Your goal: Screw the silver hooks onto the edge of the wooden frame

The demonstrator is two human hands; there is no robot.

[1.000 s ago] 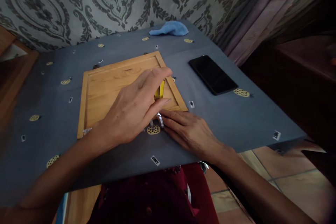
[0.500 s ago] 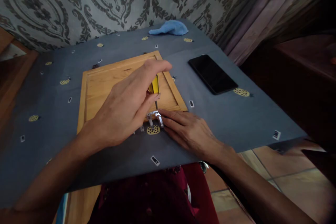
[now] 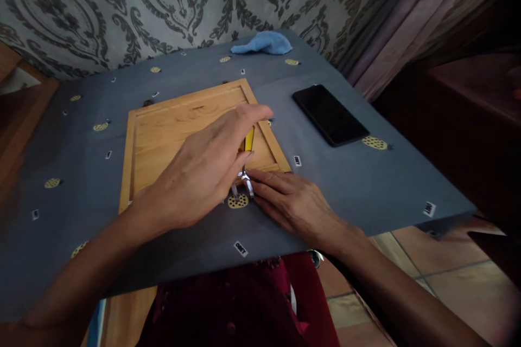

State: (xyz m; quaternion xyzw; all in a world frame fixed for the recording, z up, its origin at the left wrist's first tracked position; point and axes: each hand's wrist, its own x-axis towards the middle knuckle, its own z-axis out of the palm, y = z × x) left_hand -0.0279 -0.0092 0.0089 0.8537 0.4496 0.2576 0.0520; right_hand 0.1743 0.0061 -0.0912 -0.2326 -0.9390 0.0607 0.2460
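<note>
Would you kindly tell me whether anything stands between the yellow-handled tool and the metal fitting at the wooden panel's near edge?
Nothing visible does: the left hand holds the yellow-handled tool, its dark shaft running down to the metal fitting. The right hand lies beside the fitting.

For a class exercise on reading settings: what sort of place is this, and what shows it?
Probably a room in a home: the pineapple-print tablecloth, the ornately patterned wall covering and the tiled floor suggest so.
</note>
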